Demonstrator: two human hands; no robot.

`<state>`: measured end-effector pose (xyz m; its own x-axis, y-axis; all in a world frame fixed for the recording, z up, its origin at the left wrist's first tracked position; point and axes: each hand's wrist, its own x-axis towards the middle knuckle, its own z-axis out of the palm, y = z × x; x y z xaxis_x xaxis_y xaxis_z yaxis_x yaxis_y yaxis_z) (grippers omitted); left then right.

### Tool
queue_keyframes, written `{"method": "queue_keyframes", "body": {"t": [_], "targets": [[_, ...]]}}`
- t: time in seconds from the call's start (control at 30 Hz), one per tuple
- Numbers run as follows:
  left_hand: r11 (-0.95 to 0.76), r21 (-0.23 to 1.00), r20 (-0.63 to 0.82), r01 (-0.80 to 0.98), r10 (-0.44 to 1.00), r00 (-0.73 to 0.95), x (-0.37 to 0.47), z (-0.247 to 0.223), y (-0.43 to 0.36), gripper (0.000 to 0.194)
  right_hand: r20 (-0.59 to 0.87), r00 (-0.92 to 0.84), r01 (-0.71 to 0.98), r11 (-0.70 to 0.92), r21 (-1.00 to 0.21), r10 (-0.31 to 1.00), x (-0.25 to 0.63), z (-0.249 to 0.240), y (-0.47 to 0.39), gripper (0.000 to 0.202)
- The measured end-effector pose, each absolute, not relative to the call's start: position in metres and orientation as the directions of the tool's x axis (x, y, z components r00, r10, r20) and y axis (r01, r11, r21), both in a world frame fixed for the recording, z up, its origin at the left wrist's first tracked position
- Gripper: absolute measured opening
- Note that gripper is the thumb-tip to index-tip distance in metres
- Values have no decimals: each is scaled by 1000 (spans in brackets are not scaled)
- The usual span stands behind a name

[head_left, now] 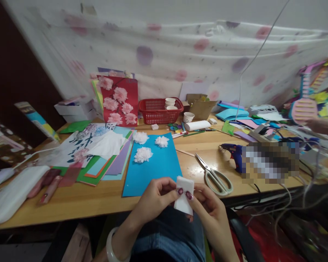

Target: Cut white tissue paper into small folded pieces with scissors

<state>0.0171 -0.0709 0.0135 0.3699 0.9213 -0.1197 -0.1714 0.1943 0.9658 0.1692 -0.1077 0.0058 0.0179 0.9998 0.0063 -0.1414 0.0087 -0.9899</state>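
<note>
A small folded stack of white tissue paper point(184, 203) is pinched between my two hands, just over the table's front edge. My left hand point(161, 194) grips its left side, thumb on the front face. On the right side, my right hand point(207, 203) holds it the same way, the fingers partly hidden behind. Beyond them lies a blue sheet point(158, 174) bearing white ruffled paper flowers point(143, 155) near its far left part. Scissors point(214, 178) with pale handles rest to the right of the sheet, blades pointing away and slightly parted.
A red basket point(160, 117) with paper cups stands at the back, beside a red card with pink flowers point(109, 116). Coloured paper sheets point(117, 163) lie left. A blue glue gun point(235, 154) and tangled cables occupy the right. At far right, another person's hand point(322, 127) shows.
</note>
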Motion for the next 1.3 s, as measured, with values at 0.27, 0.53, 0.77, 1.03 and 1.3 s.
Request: {"method": "queue_keyframes", "body": {"t": [0.27,0.53,0.77,1.03,1.3], "targets": [[322,906,-176,-276,877,447,15,20,-76,38,105,-16,-329,94,-940,994,169,5,-108,13],[395,818,-179,-419,866,466,15,19,-76,17,186,-54,-277,164,-947,981,175,2,-112,10],[458,762,-226,-457,850,475,16,19,-74,19,215,-77,-235,192,-953,974,176,1,-112,14],[342,843,-163,-415,898,408,13,20,-76,33,328,-19,-52,327,-944,945,175,4,-113,22],[47,967,16,-250,970,244,10,26,-81,34,386,-20,67,387,-920,922,182,6,-113,20]]}}
